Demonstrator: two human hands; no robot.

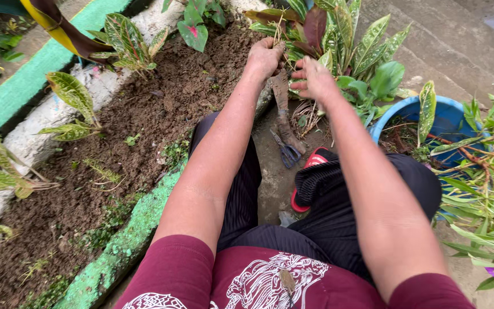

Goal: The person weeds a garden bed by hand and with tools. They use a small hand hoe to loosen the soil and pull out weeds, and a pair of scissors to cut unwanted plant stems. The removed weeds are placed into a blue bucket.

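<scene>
Gripping a bundle of plant stems [276, 35], the left hand [264, 57] has its fingers closed in a fist. Right hand [314, 79], soil-covered, fingers loosely spread, appears to touch the leafy clump [338, 40] just beside. Scissors [286, 151] lie on the ground below both hands, soil bed [144, 126] left.

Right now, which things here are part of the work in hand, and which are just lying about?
In hand:
left hand, shut on plant stems
right hand, open, beside the leafy plant clump
soil bed

Lying about:
scissors on the ground
blue tub of cuttings
red sandal
</scene>
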